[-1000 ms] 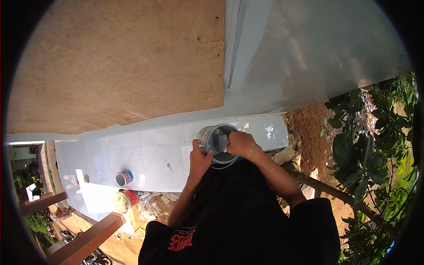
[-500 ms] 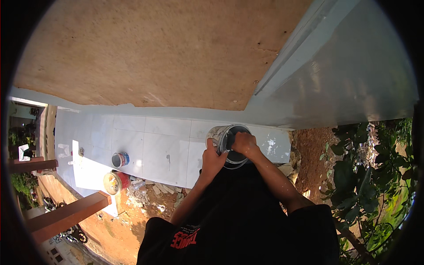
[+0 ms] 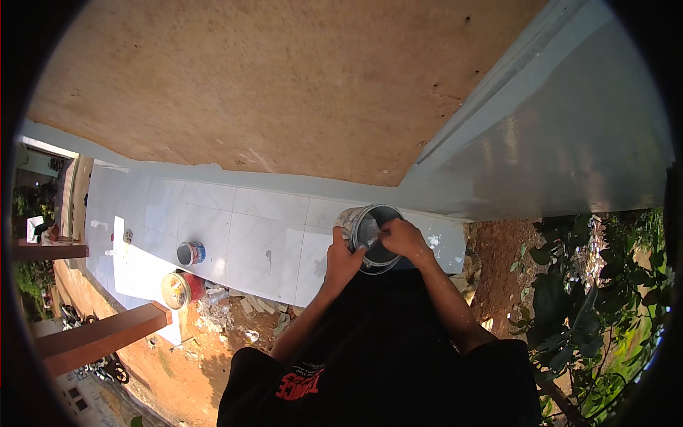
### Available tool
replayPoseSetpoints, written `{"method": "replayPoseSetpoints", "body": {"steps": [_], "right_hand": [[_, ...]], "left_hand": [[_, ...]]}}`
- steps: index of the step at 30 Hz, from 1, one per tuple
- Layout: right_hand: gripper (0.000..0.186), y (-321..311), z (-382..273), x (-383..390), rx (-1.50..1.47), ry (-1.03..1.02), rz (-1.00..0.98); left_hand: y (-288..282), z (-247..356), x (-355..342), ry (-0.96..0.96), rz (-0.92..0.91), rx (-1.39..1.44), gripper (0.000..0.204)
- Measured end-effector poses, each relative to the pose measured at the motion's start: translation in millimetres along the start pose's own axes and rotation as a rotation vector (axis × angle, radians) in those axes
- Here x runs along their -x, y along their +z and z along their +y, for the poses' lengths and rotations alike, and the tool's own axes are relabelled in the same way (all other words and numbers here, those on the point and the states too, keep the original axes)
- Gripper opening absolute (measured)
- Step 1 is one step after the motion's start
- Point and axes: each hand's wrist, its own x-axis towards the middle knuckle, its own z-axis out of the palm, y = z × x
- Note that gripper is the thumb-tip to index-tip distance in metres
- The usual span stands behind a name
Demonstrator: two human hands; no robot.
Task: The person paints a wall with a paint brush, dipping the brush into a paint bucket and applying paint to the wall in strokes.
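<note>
Tilting away from the ground, the view is now being filled more by the rough brown board ceiling (image 3: 284,85) than it was a second ago, while the hands are being kept in the same place before the chest. A small grey metal paint bucket (image 3: 366,238) with a wire handle is being held up close to the body, high above the white tiled floor (image 3: 242,242). The left hand (image 3: 343,262) is being pressed against the bucket's lower near side, fingers curled about its wall, as in the earlier pictures. The right hand (image 3: 404,238) is being held over the open mouth, its fingers closed together on something small and pale at the rim; what is being pinched cannot be told. Since the grip is being kept unchanged while only the head is being raised, the work inside the bucket is judged to be going on, with attention being turned upward to the ceiling and the pale grey painted wall (image 3: 569,156). Far below, a small blue-banded tin (image 3: 190,252) and a yellow-topped red tin (image 3: 179,288) are standing near the tiled edge.
</note>
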Motion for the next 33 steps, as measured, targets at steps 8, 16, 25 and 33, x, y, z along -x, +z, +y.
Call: {"method": "replayPoseSetpoints", "body": {"steps": [8,16,25,33], "right_hand": [[0.032,-16,16,35,-0.288,-0.010,-0.008],[0.030,0,39,26,-0.414,-0.049,-0.003],[0.031,8,31,46,-0.228,0.032,0.071],[0.030,10,51,41,-0.248,0.010,0.013]], "left_hand": [[10,-16,-1,-0.017,-0.014,0.112,0.050],[20,-19,-13,0.025,-0.046,0.072,0.049],[19,-33,-6,0.004,-0.044,0.030,0.046],[25,-56,-18,0.079,-0.028,0.019,0.050]]}}
